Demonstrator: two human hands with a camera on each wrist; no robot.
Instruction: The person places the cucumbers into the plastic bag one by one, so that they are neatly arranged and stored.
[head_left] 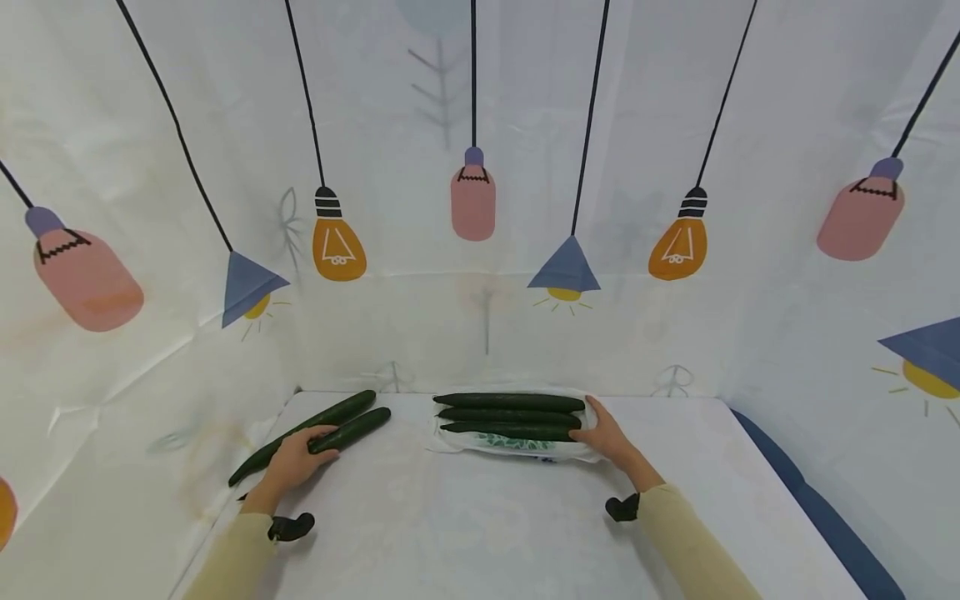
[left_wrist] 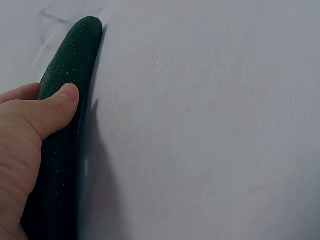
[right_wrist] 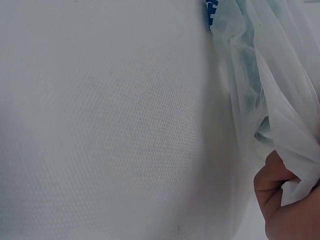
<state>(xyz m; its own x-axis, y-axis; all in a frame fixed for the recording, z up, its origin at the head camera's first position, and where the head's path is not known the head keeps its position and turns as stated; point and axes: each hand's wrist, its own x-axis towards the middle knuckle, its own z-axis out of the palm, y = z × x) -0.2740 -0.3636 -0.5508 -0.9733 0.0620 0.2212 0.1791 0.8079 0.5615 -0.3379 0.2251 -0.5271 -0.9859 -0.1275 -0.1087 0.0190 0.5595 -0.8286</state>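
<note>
Two dark green cucumbers lie at the left of the white table. My left hand (head_left: 306, 450) grips the nearer cucumber (head_left: 354, 429), with the thumb (left_wrist: 60, 107) pressed on its skin (left_wrist: 70, 65). The longer cucumber (head_left: 337, 412) lies just behind it. Three more cucumbers (head_left: 510, 417) lie side by side on a thin clear plastic bag (head_left: 517, 446) at the table's middle. My right hand (head_left: 602, 432) pinches the right edge of that plastic bag (right_wrist: 270, 100), and its fingers (right_wrist: 272, 182) are curled into the film.
The table (head_left: 465, 525) is covered in white cloth and is closed in by white curtain walls printed with lamps. A blue strip (head_left: 817, 508) runs along the right edge. A black wrist camera mount (head_left: 291, 527) sits on each forearm.
</note>
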